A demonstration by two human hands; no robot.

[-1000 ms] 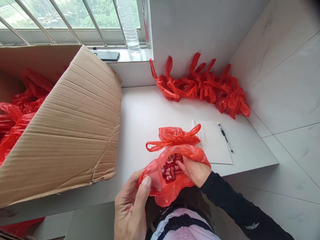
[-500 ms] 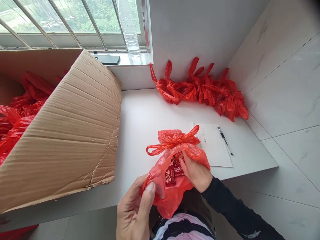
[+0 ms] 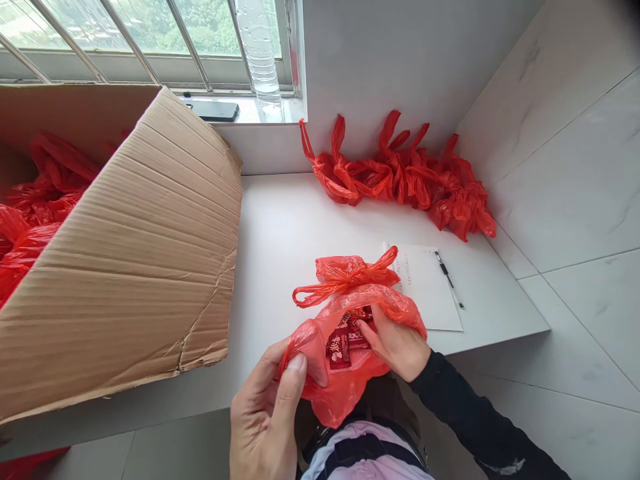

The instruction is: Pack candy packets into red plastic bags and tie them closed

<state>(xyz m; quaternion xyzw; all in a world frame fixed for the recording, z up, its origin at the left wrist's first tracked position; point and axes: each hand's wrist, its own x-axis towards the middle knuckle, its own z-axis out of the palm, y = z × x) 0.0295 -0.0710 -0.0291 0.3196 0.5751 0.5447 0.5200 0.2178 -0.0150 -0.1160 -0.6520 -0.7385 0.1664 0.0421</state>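
A thin red plastic bag point(image 3: 345, 393) is held with its mouth open, above the near edge of the white table. My left hand point(image 3: 273, 407) pinches the bag's left rim between thumb and fingers. Inside lie several small dark red packets point(image 3: 340, 343) with pale printed characters. My right hand point(image 3: 400, 340) reaches into the bag from the right, its thumb apart from the fingers, beside the packets. Its fingertips are partly hidden by the bag's rim. Just beyond the open bag sits a tied red bag point(image 3: 345, 272) with knotted loops.
A large cardboard box point(image 3: 150, 260) at left holds more red bags point(image 3: 40, 207). Several tied red bags point(image 3: 395, 173) line the wall. A paper sheet point(image 3: 430, 293) with a pen point(image 3: 450, 280) lies right on the table point(image 3: 280, 220). A phone point(image 3: 215, 110) and bottle point(image 3: 263, 60) stand by the window.
My right thumb has moved apart from its fingers inside the bag. My left hand keeps its pinch on the rim, slightly farther left. The view has shifted a little.
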